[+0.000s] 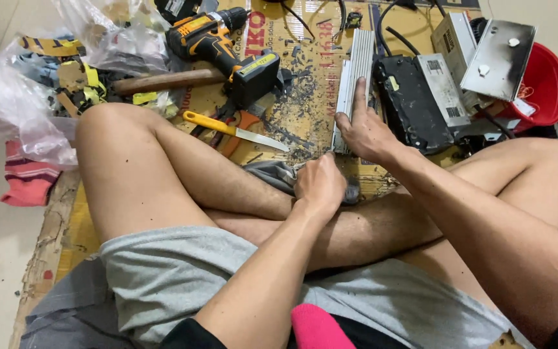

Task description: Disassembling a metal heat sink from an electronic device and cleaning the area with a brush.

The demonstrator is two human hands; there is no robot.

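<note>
The cordless drill (227, 48) is lying on the cardboard sheet (305, 71), behind the knife (234, 130). The finned metal bar (355, 77) is sitting right of both, left of the black electronics box (408, 103)

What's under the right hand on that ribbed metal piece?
The right hand presses flat on the lower end of the long ribbed aluminium heat sink, which lies on cardboard strewn with shavings. The palm covers the heat sink's end, so nothing there shows.

Cordless drill (224, 45), yellow-handled knife (234, 131), wooden hammer handle (169, 81), red bowl (546, 84), plastic bags (14, 97)
</note>
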